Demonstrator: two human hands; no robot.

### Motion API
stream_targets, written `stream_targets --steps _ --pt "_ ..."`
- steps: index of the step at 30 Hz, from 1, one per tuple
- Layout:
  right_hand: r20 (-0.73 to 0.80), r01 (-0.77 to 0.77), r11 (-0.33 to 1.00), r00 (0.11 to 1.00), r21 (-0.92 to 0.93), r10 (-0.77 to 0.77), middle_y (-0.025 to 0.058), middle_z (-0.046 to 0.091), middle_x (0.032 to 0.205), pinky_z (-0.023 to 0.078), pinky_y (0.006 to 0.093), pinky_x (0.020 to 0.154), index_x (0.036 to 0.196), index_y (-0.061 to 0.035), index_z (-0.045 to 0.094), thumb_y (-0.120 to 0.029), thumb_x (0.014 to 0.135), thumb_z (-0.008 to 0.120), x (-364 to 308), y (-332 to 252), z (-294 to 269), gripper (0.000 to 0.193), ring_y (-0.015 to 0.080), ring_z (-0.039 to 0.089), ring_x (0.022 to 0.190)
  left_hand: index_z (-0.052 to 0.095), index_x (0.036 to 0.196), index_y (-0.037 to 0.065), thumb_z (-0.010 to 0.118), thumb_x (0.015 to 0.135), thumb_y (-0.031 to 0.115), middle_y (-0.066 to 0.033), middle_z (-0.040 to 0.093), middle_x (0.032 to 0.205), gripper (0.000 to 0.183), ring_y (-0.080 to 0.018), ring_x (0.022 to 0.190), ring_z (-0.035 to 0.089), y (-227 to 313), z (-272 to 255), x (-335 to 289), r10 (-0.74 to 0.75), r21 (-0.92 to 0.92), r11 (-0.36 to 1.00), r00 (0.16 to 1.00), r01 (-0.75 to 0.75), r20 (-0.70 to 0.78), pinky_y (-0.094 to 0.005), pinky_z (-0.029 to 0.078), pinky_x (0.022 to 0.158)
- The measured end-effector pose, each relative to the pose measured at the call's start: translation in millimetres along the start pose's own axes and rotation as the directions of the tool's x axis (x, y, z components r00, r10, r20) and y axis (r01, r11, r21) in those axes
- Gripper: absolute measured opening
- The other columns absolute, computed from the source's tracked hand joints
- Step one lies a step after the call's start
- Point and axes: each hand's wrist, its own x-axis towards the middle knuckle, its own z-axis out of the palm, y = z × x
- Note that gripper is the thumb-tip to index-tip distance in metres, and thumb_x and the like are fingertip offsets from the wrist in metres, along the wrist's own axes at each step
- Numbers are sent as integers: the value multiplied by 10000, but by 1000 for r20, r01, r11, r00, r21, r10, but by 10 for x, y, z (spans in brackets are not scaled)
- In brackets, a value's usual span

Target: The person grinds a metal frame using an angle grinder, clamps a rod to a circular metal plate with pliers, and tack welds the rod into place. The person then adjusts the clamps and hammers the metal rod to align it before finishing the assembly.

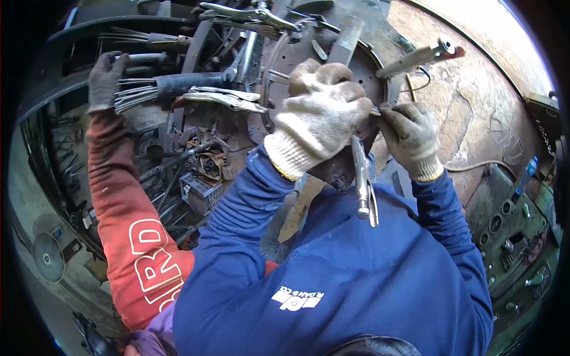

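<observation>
"Where is the round metal plate (297,53)?"

"It is found near one o'clock in the view. Taken as a dial, it is flanked well out at nine by a co-worker's gloved hand (105,80)."

"And nearer, going right?"

"A side clamp (222,98) is set at the rim between eight and nine, and a top clamp (246,19) at eleven. The plate's middle is covered by the left hand (320,110), its fingers curled; what is held beneath cannot be told. A flat bar (347,38) is seen toward one."

"Farther right?"

"A lower clamp (361,175) is hung at five. Near four, the right hand (411,133) is drawn narrow beside a small metal tip (374,111); whether that is pinched cannot be told. A right clamp (412,60) is set between two and three."

"How much is done?"

"Clamping seems largely done, judged by four clamps around the rim. The spot between the hands is judged unfinished; whether anything is fastened there is hidden."
</observation>
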Motion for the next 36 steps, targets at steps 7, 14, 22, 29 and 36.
stream_targets --steps 7,14,22,29,36 --pt "-19 52 998 999 29 -51 81 700 860 521 412 697 936 -71 766 -86 759 817 3 -27 43 185 286 674 767 722 885 181 746 748 227 55 705 948 147 -202 1066 631 27 19 -82 -44 -7 999 999 44 19 -476 432 916" --pt "-40 -46 998 998 46 48 118 696 915 540 422 701 1046 -61 755 -145 772 855 -32 0 31 304 324 682 791 723 889 198 656 802 233 0 678 893 114 -219 964 673 33 -61 31 28 31 999 999 -27 -23 -452 464 921" --pt "-2 -384 893 919 235 395 159 683 1056 605 356 736 1269 -46 681 -258 799 902 -575 282 -15 562 257 717 855 759 933 172 806 704 144 26 737 1020 236 -277 1091 643 13 -29 5 22 3 1000 1000 -22 1 -483 481 939" --pt "-76 -293 922 944 255 321 127 702 1002 580 356 707 1189 -84 738 -229 785 896 -639 223 27 456 266 715 846 775 994 164 810 775 186 -12 758 1033 222 -301 1064 670 14 -24 39 60 53 997 998 -61 36 -484 516 941" --pt "-107 -118 976 984 184 139 119 730 1022 589 406 784 1086 -128 770 -237 772 871 -157 7 45 347 288 719 906 773 1013 174 804 784 188 -5 756 1037 232 -304 1069 671 -11 -35 26 61 50 997 997 -63 51 -485 514 947"
